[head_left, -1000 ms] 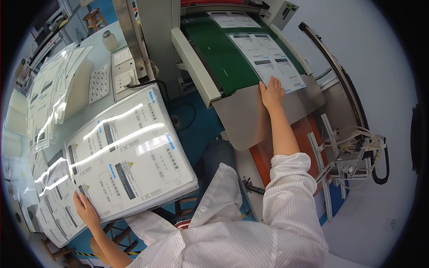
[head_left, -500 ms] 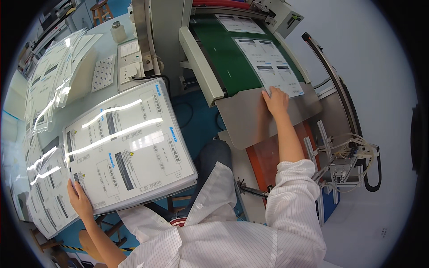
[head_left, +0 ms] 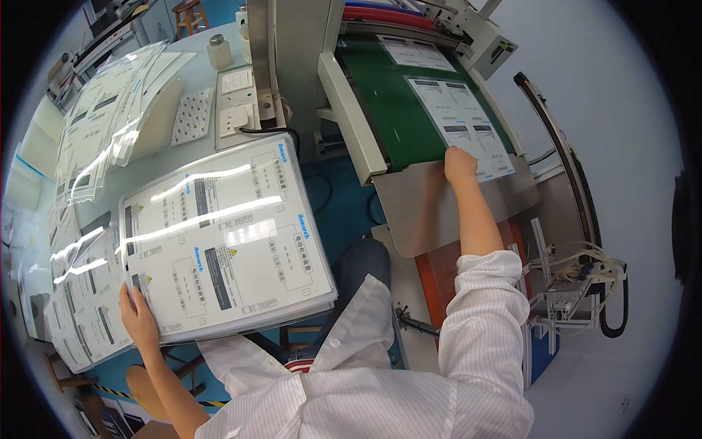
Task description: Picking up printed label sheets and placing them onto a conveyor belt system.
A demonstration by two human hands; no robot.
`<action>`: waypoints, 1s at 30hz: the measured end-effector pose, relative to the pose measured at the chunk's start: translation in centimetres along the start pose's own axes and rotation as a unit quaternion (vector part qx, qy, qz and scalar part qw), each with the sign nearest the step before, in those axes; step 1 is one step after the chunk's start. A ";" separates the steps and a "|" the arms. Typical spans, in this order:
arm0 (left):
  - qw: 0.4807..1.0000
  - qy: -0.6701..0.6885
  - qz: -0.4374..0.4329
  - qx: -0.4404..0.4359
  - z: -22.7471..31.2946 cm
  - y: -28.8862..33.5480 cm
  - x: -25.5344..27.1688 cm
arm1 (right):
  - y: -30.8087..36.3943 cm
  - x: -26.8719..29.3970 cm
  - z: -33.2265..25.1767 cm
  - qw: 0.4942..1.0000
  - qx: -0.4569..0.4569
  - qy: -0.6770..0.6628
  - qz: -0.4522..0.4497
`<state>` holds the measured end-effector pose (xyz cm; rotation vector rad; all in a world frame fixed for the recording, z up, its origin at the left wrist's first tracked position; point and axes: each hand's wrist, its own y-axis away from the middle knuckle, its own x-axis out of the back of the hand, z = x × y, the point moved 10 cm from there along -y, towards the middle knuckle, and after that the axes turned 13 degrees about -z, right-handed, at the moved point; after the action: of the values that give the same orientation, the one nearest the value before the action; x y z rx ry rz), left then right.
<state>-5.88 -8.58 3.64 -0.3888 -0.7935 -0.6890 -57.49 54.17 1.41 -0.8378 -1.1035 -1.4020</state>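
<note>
My right hand (head_left: 461, 167) is closed at the near left corner of a printed sheet (head_left: 459, 117), which lies on the green conveyor belt (head_left: 395, 132) and partly on the metal plate (head_left: 417, 197) at its end. The curled fingertips are mostly hidden. At the lower left corner of a thick stack of glossy printed sheets (head_left: 241, 227), my left hand (head_left: 139, 320) rests with its fingers stretched out and slightly apart. That stack sits at the table's right side, its near edge above my lap.
More glossy sheets (head_left: 102, 117) lie in overlapping piles along the table's left. A small bottle (head_left: 219, 53) and a white switch panel (head_left: 236, 102) stand behind the stack. Another printed sheet (head_left: 414, 53) is farther up the belt. A metal frame with tubing (head_left: 574, 282) stands at right.
My right hand's fingers, stretched over the sheet before, have curled in at its near left corner. The whole view has shifted slightly; my left hand stays at the stack.
</note>
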 end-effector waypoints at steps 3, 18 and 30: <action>1.000 0.014 -0.011 0.009 0.1 -0.1 -0.3 | 0.3 0.0 0.6 0.999 0.007 -0.009 0.041; 0.997 -0.036 0.069 0.002 3.7 1.1 1.7 | 1.8 -6.5 11.2 0.977 0.094 -0.009 0.189; 0.996 -0.060 0.055 0.040 2.1 1.8 1.6 | 3.2 -7.7 7.0 0.976 -0.092 -0.200 0.003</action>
<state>-4.91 -6.81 6.05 -0.4002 -0.9032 -0.5336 -53.90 63.48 -3.09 -1.2972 -1.2810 -1.3787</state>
